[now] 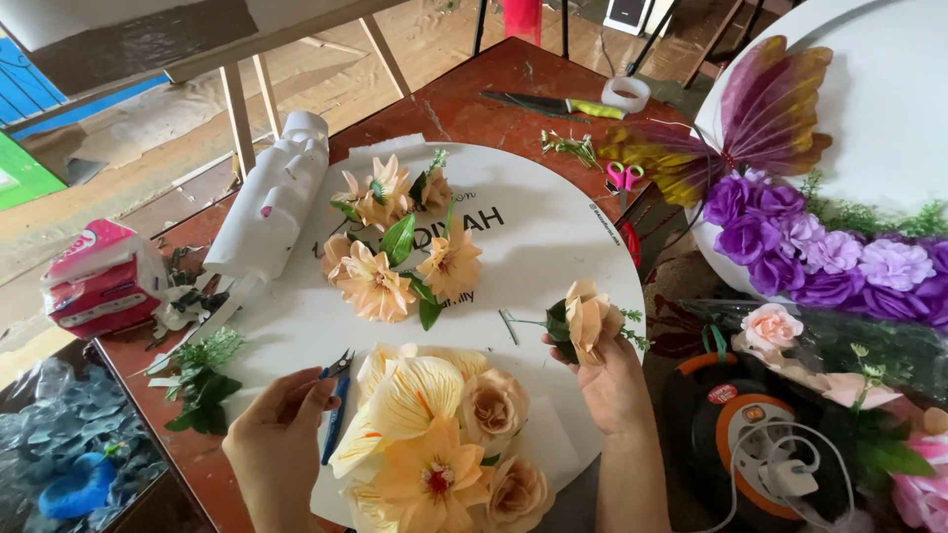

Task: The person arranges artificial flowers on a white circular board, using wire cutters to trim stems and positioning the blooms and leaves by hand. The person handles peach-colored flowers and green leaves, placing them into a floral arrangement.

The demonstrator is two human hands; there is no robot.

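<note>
A reddish-brown worktop (464,99) stood in a workshop with a dusty floor, and a round white board (553,247) lay on it. The left hand (279,434) held small blue-handled cutters (336,410), its grip pressed around the handles, with the tips pointing up over the board's lower left edge. The right hand (614,383) was raised over the board's right edge, and its grip pinched a peach artificial rose (591,318) by the base, the wire stem sticking out to the left. Between the 2 hands lay a large bunch of yellow and peach flowers (434,444). A smaller cluster of peach flowers (400,252) with green leaves sat on the upper part of the board. To the right were purple flowers (790,242) under a large butterfly decoration (760,114), and pink scissors (622,178) lay near it.
</note>
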